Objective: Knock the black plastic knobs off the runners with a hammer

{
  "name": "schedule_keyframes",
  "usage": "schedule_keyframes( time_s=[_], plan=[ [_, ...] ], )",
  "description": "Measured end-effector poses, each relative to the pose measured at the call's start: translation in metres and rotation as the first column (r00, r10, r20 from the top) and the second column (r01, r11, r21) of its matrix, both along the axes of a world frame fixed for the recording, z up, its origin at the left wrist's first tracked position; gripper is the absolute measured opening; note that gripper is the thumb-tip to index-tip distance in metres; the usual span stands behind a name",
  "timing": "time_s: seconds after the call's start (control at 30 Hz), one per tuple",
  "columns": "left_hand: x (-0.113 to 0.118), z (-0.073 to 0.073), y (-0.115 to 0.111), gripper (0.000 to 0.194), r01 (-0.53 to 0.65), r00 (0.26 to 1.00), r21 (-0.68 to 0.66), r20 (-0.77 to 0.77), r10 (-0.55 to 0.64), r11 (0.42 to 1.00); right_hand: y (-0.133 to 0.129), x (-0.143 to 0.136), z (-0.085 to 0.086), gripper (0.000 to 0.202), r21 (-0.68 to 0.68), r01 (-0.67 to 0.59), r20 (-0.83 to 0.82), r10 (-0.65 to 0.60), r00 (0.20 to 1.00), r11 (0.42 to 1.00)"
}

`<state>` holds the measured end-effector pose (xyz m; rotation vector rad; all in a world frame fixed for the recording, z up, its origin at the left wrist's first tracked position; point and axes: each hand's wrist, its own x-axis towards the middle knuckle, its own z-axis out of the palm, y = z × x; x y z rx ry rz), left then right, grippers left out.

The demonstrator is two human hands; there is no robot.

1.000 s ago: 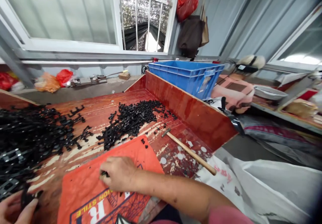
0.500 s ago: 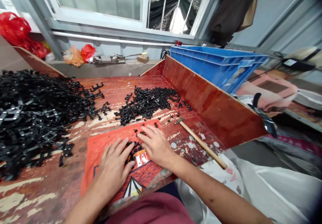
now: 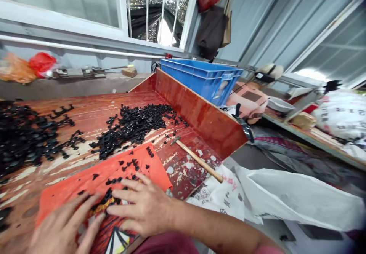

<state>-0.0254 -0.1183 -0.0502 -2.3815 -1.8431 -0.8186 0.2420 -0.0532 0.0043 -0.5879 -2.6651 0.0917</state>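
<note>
An orange-red printed cloth or bag [image 3: 61, 191] lies flat at the near edge of the wooden bench. My left hand [image 3: 64, 225] is low over its left part, fingers spread and somewhat blurred. To the right, my right hand [image 3: 144, 204] rests palm down on the print with its fingers apart. Small black stud-like pieces [image 3: 134, 165] are scattered on the cloth beyond my fingertips, and more lie between the two hands. Whatever is under the palms is hidden. Behind the cloth is a heap of small black parts [image 3: 137, 122].
A larger pile of black linked parts [image 3: 24, 136] covers the left of the bench. Right of the cloth lies a wooden-handled hammer [image 3: 200, 160]. A red-brown board [image 3: 200, 117] walls the right side, with a blue crate [image 3: 200, 77] behind it. White sacking [image 3: 288, 189] hangs at lower right.
The view has swung to the right. Both hands have moved nearer to my body over the cloth, uncovering more of the black pieces on it.
</note>
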Motion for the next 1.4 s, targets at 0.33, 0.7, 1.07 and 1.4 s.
schedule_keyframes(
  time_s=[0.33,0.7,1.07,1.4],
  plan=[
    [0.005,0.03,-0.021,0.031,-0.156,0.987,-0.04,-0.056,0.153,0.987,0.005,0.03,0.002,0.017,-0.27,0.195,-0.201,-0.253,0.946,0.943],
    [0.005,0.049,-0.028,0.023,-0.203,0.979,-0.197,-0.005,0.206,0.959,-0.011,-0.052,0.011,0.009,-0.099,0.112,0.133,-0.099,0.986,0.989],
    [0.005,0.039,-0.036,0.011,-0.336,0.914,-0.207,0.165,0.371,0.919,-0.023,-0.082,-0.003,0.022,0.075,0.02,0.048,-0.023,0.999,0.997],
    [-0.027,0.041,-0.037,0.018,-0.34,0.674,-0.394,0.531,0.513,0.854,-0.011,-0.074,0.012,0.014,-0.216,-0.008,-0.031,0.001,1.0,0.976]
  ],
)
